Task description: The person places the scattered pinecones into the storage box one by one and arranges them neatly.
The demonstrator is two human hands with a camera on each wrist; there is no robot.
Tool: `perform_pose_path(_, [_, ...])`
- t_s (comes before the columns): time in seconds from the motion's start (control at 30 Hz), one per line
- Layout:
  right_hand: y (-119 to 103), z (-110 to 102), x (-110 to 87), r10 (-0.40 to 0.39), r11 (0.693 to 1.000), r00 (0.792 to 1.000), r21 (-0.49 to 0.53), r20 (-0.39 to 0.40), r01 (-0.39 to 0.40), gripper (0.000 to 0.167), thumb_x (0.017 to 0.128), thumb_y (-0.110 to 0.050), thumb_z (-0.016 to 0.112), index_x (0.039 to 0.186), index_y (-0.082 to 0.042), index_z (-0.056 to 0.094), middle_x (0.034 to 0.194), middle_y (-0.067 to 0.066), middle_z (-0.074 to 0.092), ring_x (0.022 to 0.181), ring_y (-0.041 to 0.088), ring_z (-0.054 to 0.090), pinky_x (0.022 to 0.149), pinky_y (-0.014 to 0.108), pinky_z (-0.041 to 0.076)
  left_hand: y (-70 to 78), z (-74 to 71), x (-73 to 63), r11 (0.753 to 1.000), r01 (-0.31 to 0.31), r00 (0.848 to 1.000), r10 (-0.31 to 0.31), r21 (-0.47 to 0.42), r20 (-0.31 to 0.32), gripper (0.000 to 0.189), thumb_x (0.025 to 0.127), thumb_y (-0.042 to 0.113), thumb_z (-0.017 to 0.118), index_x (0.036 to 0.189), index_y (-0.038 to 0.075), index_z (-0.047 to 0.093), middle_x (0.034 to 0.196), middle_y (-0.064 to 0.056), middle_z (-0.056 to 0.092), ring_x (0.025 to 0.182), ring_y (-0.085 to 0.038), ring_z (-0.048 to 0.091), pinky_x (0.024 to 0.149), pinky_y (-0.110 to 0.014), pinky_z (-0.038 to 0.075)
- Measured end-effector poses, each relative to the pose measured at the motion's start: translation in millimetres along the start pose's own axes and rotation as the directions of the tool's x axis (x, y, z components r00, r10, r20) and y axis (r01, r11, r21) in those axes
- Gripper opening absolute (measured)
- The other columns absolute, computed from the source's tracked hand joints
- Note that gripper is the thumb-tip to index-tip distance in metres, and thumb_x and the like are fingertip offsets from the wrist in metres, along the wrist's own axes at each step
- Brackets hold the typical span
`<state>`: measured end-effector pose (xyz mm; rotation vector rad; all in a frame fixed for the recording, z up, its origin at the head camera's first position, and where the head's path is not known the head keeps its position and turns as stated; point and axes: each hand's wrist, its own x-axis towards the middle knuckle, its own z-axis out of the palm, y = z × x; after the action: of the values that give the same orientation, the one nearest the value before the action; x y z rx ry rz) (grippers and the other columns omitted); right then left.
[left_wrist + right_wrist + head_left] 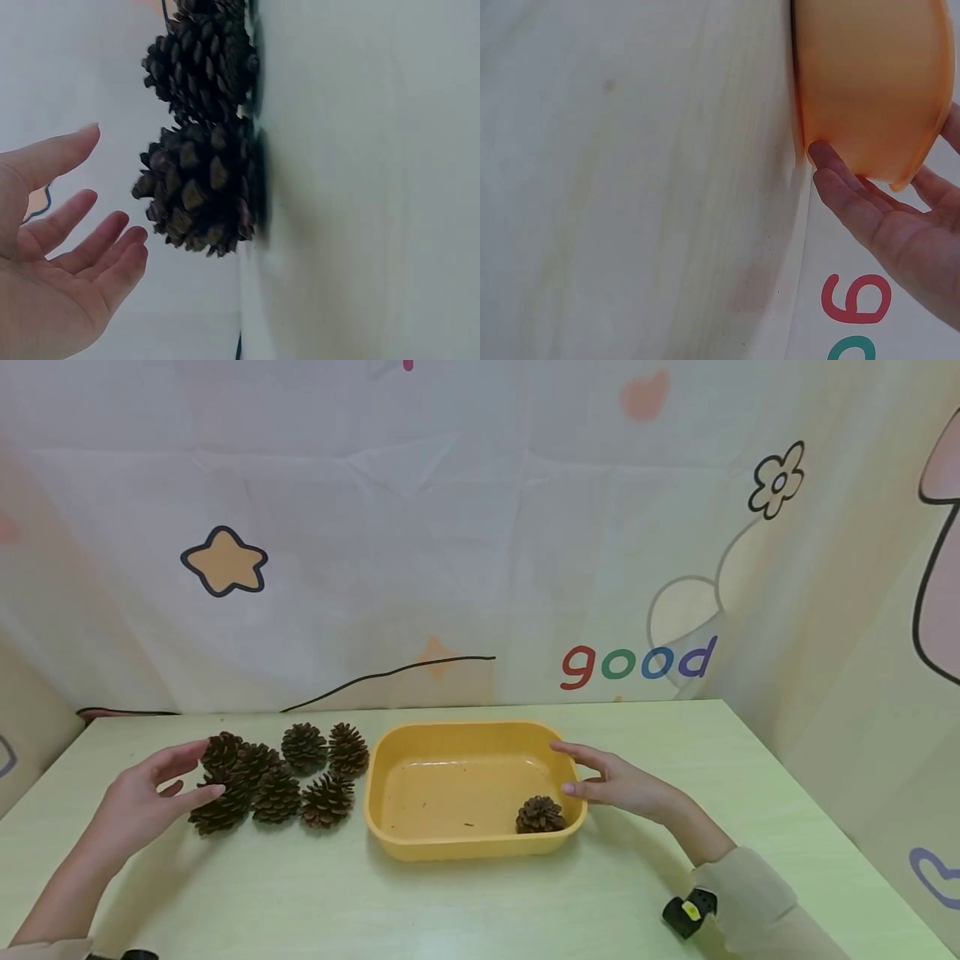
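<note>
My left hand is beside a cluster of pine cones on the left, thumb and fingers spread. In the left wrist view the hand is apart from the nearest pine cone, holding nothing. My right hand holds the right end of a yellow plastic basin. Its thumb and index finger reach over the rim, and the right wrist view shows other fingers along the outside wall. One pine cone lies in the basin's front right corner.
The pale green table bears everything. Behind it hangs a printed curtain with a star and the word "good". A black strap-like device is at the right sleeve. Small dark crumbs lie on the basin floor.
</note>
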<state>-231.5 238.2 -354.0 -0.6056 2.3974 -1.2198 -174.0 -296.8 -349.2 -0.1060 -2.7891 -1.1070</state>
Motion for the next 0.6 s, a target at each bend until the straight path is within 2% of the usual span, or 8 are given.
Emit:
perform_pose_path(0.1, [0,0,-0.1,0.006,1.0,1.0,0.004,0.0,-0.006,0.064,0.089,-0.029,0.059,0.144,-0.013,0.028,0.148,0.019,0.018,0.133,0.042,0.017,0.097,0.052,0.038,-4.8,0.6,1.4,1.0,0.012,1.0,-0.012,0.013,0.021,0.074,0.084,0.037,0.064,0.141,0.003,0.031,0.135,-0.028,0.038,0.116,-0.045,0.039,0.085,-0.029,0.048])
perform_pose_path(0.17, [-1,0,-0.3,0.004,1.0,1.0,0.001,-0.001,-0.004,0.064,0.089,-0.029,0.059,0.144,-0.013,0.028,0.148,0.019,0.019,0.133,0.042,0.017,0.097,0.052,0.037,-7.4,1.0,2.4,0.999,0.024,0.999,-0.025,0.021,0.041,0.076,0.084,0.038,0.064,0.141,0.001,0.029,0.134,-0.03,0.036,0.116,-0.047,0.038,0.088,-0.046,0.044])
perform_pose_path(0.23, [-1,0,-0.5,0.001,1.0,1.0,0.0,-0.001,-0.001,0.064,0.089,-0.029,0.059,0.144,-0.013,0.029,0.148,0.019,0.019,0.133,0.042,0.017,0.098,0.052,0.037,-9.8,1.7,3.5,0.999,0.042,0.996,-0.043,0.02,0.075,0.078,0.084,0.038,0.063,0.141,-0.001,0.026,0.135,-0.032,0.034,0.117,-0.05,0.036,0.087,-0.057,0.039])
perform_pose_path(0.4, [-1,0,-0.5,-0.004,1.0,1.0,0.007,0.001,0.004,0.065,0.089,-0.029,0.059,0.144,-0.013,0.028,0.148,0.02,0.018,0.133,0.042,0.017,0.098,0.052,0.037,-14.2,5.4,5.9,0.996,0.063,0.988,-0.071,0.059,0.14,0.08,0.083,0.039,0.064,0.138,-0.006,0.027,0.135,-0.034,0.031,0.117,-0.052,0.035,0.084,-0.061,0.04])
perform_pose_path(0.6, [-1,0,-0.3,0.009,1.0,1.0,0.008,0.0,-0.009,0.064,0.09,-0.027,0.058,0.144,-0.012,0.028,0.148,0.019,0.018,0.133,0.043,0.017,0.096,0.051,0.039,-16.3,8.9,7.4,0.994,0.042,0.987,-0.058,0.105,0.153,0.078,0.081,0.039,0.067,0.134,-0.007,0.032,0.128,-0.037,0.038,0.112,-0.053,0.041,0.08,-0.059,0.042])
